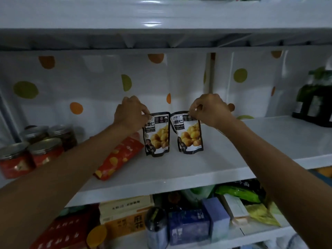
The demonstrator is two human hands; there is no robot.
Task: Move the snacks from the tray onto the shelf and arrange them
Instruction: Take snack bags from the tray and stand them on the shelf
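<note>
Two black-and-white chestnut snack pouches stand upright side by side on the white middle shelf [233, 159]. My left hand [130, 114] pinches the top edge of the left pouch [158, 137]. The top edge of the right pouch [190, 135] is pinched by my right hand [210, 110]. A red snack bag [118, 157] lies flat just left of the left pouch, partly under my left forearm. The tray is not in view.
Several red jars with metal lids [34, 150] stand at the shelf's left end. Dark green packages [316, 99] sit at the far right. The shelf below holds boxes [190, 225], a can and green bags [240, 193]. A dotted white sheet backs the shelf.
</note>
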